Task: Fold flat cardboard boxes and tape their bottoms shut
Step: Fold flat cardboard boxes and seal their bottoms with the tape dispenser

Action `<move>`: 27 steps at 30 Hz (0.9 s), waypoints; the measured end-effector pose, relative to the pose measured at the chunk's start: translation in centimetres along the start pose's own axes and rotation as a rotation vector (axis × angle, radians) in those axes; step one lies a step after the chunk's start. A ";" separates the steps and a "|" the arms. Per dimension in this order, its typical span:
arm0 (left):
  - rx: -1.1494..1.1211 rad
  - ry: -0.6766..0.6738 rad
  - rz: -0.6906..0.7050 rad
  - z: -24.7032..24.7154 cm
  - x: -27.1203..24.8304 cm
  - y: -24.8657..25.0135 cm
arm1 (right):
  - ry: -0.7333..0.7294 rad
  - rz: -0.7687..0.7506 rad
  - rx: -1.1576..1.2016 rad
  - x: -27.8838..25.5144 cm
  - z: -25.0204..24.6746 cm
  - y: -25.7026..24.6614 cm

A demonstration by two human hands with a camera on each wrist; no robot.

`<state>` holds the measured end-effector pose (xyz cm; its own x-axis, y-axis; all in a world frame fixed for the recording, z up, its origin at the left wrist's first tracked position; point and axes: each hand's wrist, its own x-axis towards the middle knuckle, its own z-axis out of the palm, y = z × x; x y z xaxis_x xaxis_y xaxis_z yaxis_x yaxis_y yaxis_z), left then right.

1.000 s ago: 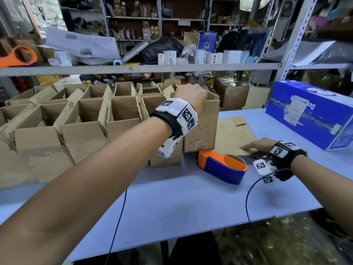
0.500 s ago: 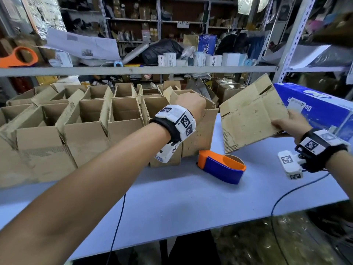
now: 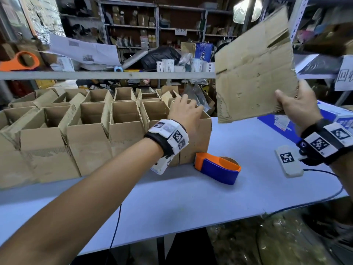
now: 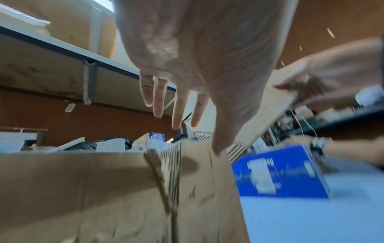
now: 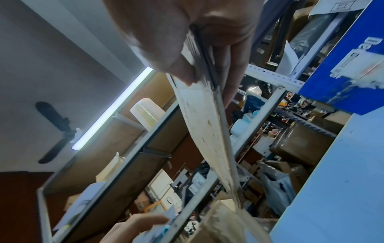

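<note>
My right hand pinches the lower right edge of a flat, unfolded cardboard box and holds it up in the air at the right. In the right wrist view the thumb and fingers clamp that flat box seen edge-on. My left hand hovers with straight, spread fingers just above the nearest folded box, the right-hand end of the row; it holds nothing. An orange and blue tape dispenser lies on the table in front of that box.
Several open folded boxes stand in rows on the left of the light blue table. A big blue carton lies at the far right. A metal shelf rail crosses overhead with clutter behind it. Cables hang over the front edge.
My right hand has picked the flat box off the table and lifted it up high. My left hand has opened its fingers and come off the top of the folded box.
</note>
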<state>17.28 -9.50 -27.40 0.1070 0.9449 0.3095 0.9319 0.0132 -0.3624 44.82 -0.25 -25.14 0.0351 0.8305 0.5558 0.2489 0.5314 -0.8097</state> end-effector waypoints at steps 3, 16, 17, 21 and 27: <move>-0.367 0.188 -0.127 -2.3 -0.8 -2.0 | 0.005 -0.051 0.197 -1.6 0.4 -2.7; -1.696 0.649 -0.358 -6.7 -13.3 -10.2 | -0.303 -0.082 0.385 -7.8 7.9 -9.7; -1.626 0.676 -0.354 -7.1 -14.9 -11.5 | -0.251 -0.136 0.362 -7.8 7.8 -10.4; -1.424 0.650 -0.255 -8.7 -21.0 -15.6 | -0.014 -0.433 0.217 -8.2 7.1 -13.4; -1.197 0.541 -0.282 -6.9 -26.6 -16.9 | -0.210 -0.425 0.356 -14.6 9.5 -14.5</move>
<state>1.08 -37.16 -23.45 -0.2736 0.7067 0.6525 0.6430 -0.3701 0.6705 31.46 -18.46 -23.29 -0.1975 0.5288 0.8254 -0.1420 0.8177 -0.5579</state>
